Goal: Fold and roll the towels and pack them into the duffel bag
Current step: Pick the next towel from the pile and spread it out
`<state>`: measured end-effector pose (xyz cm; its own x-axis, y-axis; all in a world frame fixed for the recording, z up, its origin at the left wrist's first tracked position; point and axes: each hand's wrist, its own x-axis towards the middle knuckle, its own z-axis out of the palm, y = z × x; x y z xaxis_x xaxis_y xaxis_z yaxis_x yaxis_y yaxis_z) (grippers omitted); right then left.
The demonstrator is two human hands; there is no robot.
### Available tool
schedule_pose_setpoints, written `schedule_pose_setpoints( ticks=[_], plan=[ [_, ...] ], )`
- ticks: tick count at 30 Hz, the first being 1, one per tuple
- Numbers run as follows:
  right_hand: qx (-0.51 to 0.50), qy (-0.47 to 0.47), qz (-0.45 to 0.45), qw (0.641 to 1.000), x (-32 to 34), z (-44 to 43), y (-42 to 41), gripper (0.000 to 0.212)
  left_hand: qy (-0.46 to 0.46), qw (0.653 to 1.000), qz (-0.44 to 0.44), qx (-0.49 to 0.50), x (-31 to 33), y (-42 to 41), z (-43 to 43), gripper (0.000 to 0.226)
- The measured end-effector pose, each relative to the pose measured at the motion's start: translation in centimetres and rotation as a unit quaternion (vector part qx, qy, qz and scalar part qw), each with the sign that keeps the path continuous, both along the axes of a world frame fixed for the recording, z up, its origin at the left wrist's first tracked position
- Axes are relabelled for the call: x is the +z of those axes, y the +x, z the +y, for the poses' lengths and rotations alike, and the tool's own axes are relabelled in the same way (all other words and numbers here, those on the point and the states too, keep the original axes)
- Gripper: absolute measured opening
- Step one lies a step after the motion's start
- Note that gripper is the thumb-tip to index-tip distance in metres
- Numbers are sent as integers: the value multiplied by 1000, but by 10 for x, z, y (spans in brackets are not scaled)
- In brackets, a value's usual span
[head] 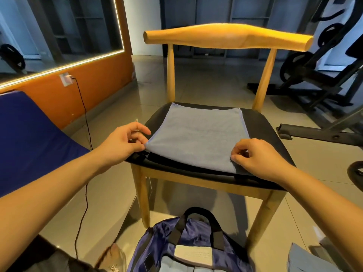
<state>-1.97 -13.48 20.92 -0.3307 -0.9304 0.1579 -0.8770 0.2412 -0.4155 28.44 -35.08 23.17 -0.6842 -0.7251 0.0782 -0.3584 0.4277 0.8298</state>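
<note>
Left hand, right hand — pinching 2 towel corners

In front of me a wooden chair stands on the tiled floor. On its black seat a grey-blue towel lies flat. On the floor before the chair sits the bag, and to its right a blue cloth.
</note>
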Motion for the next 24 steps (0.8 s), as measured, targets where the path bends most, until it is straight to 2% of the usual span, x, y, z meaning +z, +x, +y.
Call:
schedule_pose_setpoints(
  ticks=[4, 7, 8, 10, 11, 13, 16, 21, 24],
  plan=[
    [7, -6, -9, 1000, 1, 4, 2, 11, -102, 989, -98, 34, -10, 0, -1, 28],
    [17, -33, -26, 999, 2, 12, 3, 6, -214, 974, -60, -37, -19, -5, 11, 23],
    [17, -43, -23, 999, 3, 15, 3, 5, -254, 961, -61, -87, -22, -8, 15, 21],
    [21, -45, 12, 999, 4, 23, 4, 10, -365, 910, -118, -155, -32, -15, 18, 27],
    [25, -32, 39, 998, 5, 28, 4, 14, -417, 883, -140, -162, -38, -19, 16, 31],
    [37, 6, 102, 994, 7, 40, 4, 21, -465, 859, -151, -154, -45, -24, 10, 33],
    [36, 47, 178, 982, 3, 58, 2, 23, -450, 869, -138, -150, -47, -24, 3, 31],
    [11, 18, 175, 984, -6, 65, -1, 23, -335, 927, -103, -133, -45, -18, 0, 21],
    [0, 1, 181, 983, -10, 63, -1, 15, -320, 934, -98, -126, -45, -14, -1, 14]
  ],
)
